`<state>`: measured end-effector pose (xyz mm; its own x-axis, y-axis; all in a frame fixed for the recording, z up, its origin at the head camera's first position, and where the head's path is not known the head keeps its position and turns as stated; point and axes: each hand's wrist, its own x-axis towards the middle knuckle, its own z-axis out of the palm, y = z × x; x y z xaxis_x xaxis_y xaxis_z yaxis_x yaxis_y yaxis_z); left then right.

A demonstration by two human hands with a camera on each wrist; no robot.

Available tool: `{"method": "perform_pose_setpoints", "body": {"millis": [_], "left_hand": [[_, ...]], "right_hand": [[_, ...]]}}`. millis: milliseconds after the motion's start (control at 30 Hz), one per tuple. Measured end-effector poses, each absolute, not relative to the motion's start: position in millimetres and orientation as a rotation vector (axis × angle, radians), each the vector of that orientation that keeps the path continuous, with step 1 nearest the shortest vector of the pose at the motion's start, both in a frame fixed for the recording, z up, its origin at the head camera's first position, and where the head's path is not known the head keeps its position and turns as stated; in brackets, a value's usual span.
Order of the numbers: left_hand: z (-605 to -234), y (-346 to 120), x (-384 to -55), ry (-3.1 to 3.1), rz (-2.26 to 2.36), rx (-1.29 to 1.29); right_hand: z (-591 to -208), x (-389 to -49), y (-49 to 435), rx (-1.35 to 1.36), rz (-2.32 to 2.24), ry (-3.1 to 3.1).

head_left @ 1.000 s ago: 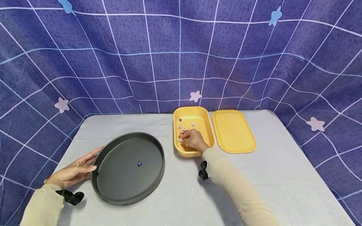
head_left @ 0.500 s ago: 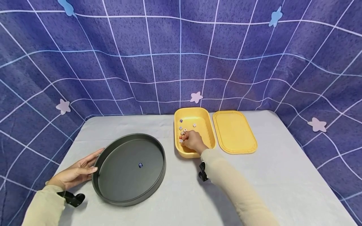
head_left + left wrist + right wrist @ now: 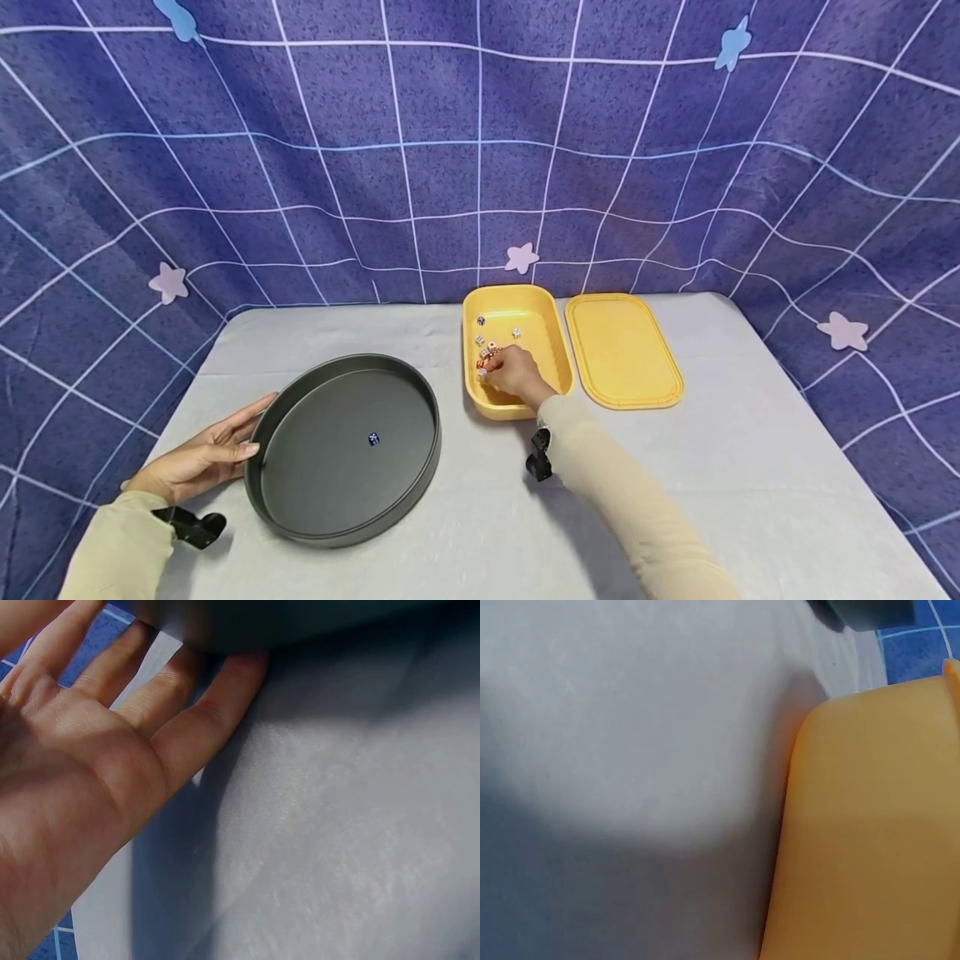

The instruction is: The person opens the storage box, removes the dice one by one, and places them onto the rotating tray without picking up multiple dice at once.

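Soft, bright light is filling your head view, and a faint shadow is spreading over the tabletop [image 3: 487,500] left of your right sleeve [image 3: 626,500]. Glare is shining off the far part of the yellow box [image 3: 495,410], and lines on the purple curtain [image 3: 442,175] are bowing toward left and right. Your left wrist view is running dimmer, the dark pan [image 3: 255,622] blurring beside your left hand [image 3: 97,757]; your right one is looking hazy, with a broad shadow beside the box

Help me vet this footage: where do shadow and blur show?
Head: fairly sharp, a shadow beside the right sleeve; left wrist: the pan dark and blurred, shadow on the cloth near the fingers; right wrist: yellow container soft, broad shadow over the cloth.
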<state>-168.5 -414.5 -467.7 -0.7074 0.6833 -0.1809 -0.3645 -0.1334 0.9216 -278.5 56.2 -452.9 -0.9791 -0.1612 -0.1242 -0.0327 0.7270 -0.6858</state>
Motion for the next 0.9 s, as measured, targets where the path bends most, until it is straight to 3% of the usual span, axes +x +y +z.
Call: {"method": "perform_pose_setpoints", "body": {"millis": [367,900], "left_hand": [[-469.7,-417.5,-169.9,1.354,1.922,0.428],[-472.1,-417.0,-170.7,1.339,1.935,0.443]], "right_hand": [[-429.4,-270.4,52.6,-0.15,-1.355,2.697],[-397.4,-235.4,2.8,-0.564,-1.371,2.734]]}}
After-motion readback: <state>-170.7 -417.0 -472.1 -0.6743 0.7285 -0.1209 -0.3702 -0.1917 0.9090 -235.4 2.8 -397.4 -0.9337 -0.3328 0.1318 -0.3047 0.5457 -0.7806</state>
